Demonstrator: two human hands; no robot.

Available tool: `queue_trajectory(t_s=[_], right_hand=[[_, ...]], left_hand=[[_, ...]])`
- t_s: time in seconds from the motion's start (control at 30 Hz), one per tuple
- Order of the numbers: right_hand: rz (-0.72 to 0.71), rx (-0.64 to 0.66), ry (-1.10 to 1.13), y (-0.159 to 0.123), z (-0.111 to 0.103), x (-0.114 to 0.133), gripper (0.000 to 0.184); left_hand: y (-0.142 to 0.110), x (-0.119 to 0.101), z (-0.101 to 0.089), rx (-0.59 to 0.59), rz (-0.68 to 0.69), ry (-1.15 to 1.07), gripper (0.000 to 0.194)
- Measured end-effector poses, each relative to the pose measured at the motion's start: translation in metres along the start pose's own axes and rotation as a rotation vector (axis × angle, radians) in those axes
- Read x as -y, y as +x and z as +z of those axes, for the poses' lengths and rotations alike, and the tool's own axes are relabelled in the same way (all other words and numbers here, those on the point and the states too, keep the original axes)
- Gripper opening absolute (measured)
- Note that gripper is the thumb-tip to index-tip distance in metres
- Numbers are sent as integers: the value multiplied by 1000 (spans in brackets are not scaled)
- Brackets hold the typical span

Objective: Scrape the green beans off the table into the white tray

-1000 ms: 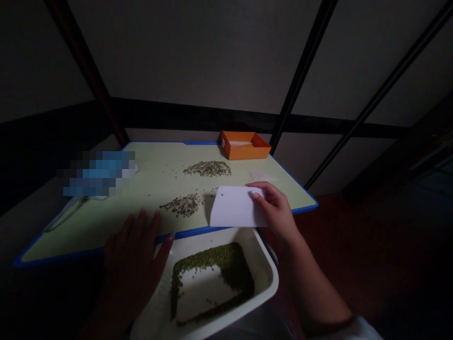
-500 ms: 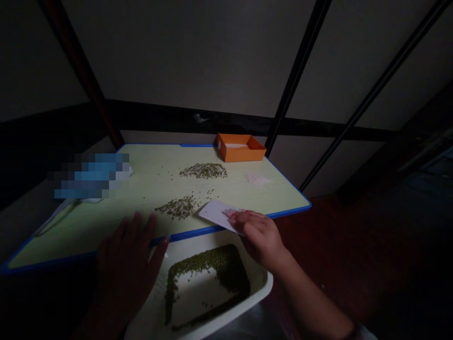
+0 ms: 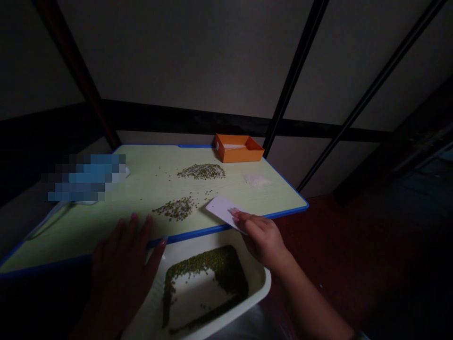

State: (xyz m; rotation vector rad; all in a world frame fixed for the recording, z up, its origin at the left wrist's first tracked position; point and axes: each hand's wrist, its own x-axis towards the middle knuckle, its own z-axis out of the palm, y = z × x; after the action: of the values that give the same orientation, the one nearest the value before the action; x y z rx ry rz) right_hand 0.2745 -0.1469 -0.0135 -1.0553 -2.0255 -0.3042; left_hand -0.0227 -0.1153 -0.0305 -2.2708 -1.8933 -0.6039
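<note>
My right hand (image 3: pixel 260 236) pinches a thin white card (image 3: pixel 223 210) just above the table's front edge. A few dark specks lie on the card. Left of it is a small pile of green beans mixed with pale grains (image 3: pixel 177 208), and a second mixed pile (image 3: pixel 201 171) lies farther back. My left hand (image 3: pixel 122 264), in shadow, has its fingers spread at the table edge and its thumb by the rim of a white tub (image 3: pixel 260 283). Green beans (image 3: pixel 230 271) line the sides of the tub's floor, leaving a bare patch in the middle.
An orange open box (image 3: pixel 240 155) with pale contents stands at the table's back right. A small heap of white grains (image 3: pixel 255 180) lies in front of it. A blurred-out blue object (image 3: pixel 92 177) is at the left. The table (image 3: pixel 141 160) has a blue rim; a panelled wall rises behind.
My right hand has shifted the card slightly right and turned it, away from the near pile. The left hand keeps its place. The whole view has moved a little.
</note>
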Motion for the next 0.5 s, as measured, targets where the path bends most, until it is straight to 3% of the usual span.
queue_trajectory(t_s=[0.13,0.27,0.43,0.5], right_hand=[[29,43,-38,1,4,-8,29],[145,43,-58,2,5,-28,29],[300,-79,-63,2,2,-55,29],[285,-148,-27,2,1,-54,27]], left_hand=[[0,-2,-1,26,9,7,73],[-1,-1,3,-25,3,8,70],[-2,-1,4,-20,7,11,71],[-1,-1,3,-13,1,11,72]])
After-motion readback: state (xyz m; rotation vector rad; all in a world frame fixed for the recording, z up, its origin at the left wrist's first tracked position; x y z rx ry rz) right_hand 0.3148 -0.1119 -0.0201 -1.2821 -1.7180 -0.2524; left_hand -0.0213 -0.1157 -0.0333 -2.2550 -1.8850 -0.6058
